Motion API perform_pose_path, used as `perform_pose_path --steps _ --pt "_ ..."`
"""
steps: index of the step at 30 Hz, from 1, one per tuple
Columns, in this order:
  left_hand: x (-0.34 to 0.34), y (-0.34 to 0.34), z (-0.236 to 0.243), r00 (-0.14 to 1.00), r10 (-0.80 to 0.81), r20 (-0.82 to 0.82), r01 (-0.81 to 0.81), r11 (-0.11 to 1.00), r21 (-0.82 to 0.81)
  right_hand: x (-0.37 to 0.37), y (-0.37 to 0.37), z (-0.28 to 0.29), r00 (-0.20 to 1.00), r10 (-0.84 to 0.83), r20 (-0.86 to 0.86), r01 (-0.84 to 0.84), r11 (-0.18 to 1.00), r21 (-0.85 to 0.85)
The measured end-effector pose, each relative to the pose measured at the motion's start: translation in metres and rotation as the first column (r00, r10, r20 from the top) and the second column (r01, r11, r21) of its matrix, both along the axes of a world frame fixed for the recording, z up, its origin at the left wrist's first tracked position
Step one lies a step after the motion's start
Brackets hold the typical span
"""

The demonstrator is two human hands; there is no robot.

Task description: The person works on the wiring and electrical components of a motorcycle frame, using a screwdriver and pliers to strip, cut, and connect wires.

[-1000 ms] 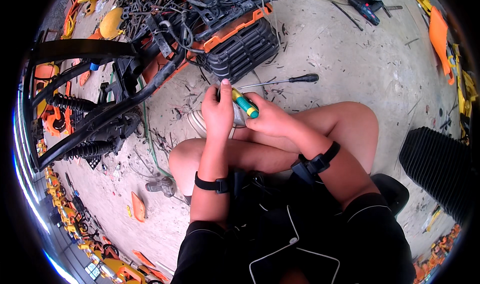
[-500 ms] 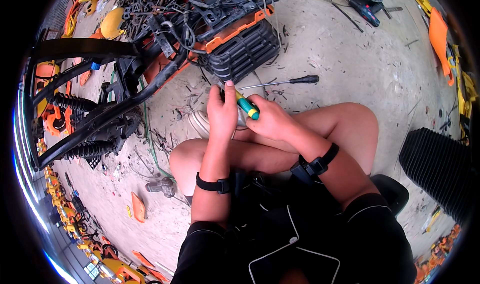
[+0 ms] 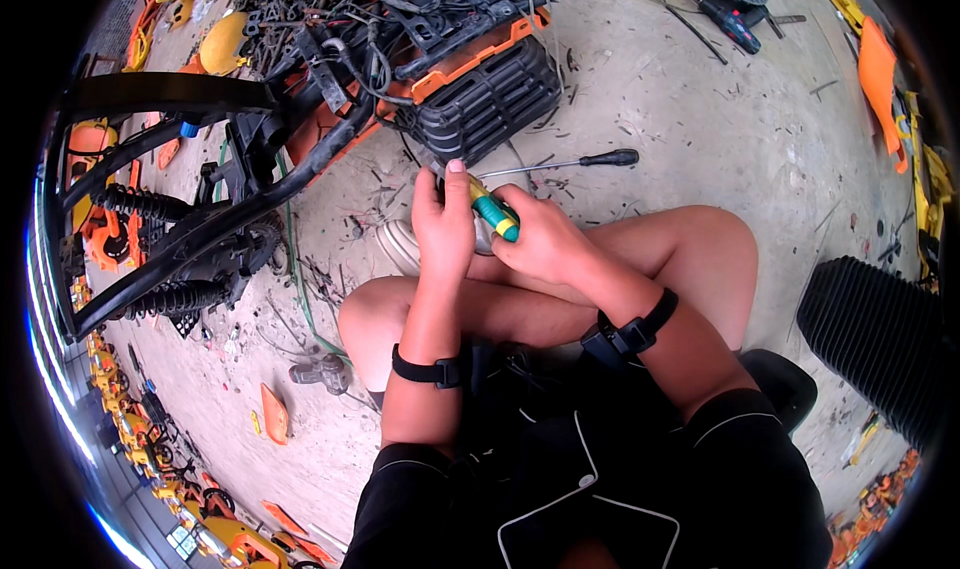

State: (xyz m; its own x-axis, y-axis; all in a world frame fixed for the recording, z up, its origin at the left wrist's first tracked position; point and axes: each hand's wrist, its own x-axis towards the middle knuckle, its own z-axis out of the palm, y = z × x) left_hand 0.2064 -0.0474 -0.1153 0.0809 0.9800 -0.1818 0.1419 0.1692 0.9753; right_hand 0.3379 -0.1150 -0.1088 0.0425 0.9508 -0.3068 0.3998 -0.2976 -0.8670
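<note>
A green and yellow screwdriver handle [image 3: 494, 215] lies in my right hand [image 3: 545, 237], whose fingers are wrapped round it. The handle slants up and left toward my left hand [image 3: 443, 227], which is closed with its thumb stretched along the top. Whatever the left fingers grip is hidden behind them, as is the tool's front end. Just beyond the left thumb is the corner of a black slatted box [image 3: 488, 104] with an orange edge. A second screwdriver [image 3: 608, 159], black-handled with a long shaft, rests on the floor beyond my right hand.
A black tubular vehicle frame [image 3: 225, 219] with coil springs stands to the left. Metal parts and cables [image 3: 330, 9] are heaped behind the box. A cordless drill [image 3: 735, 31] lies at the far right, a black ribbed object [image 3: 870, 344] at the right. My crossed legs are below my hands.
Both hands stay almost in place. The left hand and its thumb have shifted very slightly, and the green and yellow handle has barely moved.
</note>
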Motion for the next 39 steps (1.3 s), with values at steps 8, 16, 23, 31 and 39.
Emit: perform_pose_path --steps 8,16,23,31,39 --pt "0.005 -0.007 0.008 0.995 -0.005 0.103 -0.015 0.981 0.193 -0.001 -0.005 0.007 0.998 -0.005 -0.06 0.014 0.987 0.16" --pt "0.003 0.005 -0.006 0.985 -0.06 -0.164 0.052 0.997 -0.054 -0.007 0.001 -0.016 1.0 0.007 0.011 -0.007 0.999 -0.036" --pt "0.006 0.002 -0.017 0.974 -0.09 -0.207 0.095 0.995 0.012 -0.009 -0.003 -0.024 0.999 0.042 0.02 -0.039 0.993 -0.109" --pt "0.003 0.004 -0.028 0.944 -0.121 -0.307 0.127 0.992 -0.001 -0.01 -0.003 -0.022 0.996 0.072 0.049 -0.064 0.986 -0.157" --pt "0.005 0.002 -0.022 0.938 -0.128 -0.322 0.139 0.99 0.012 -0.01 -0.003 -0.022 0.998 0.057 0.04 -0.052 0.99 -0.133"
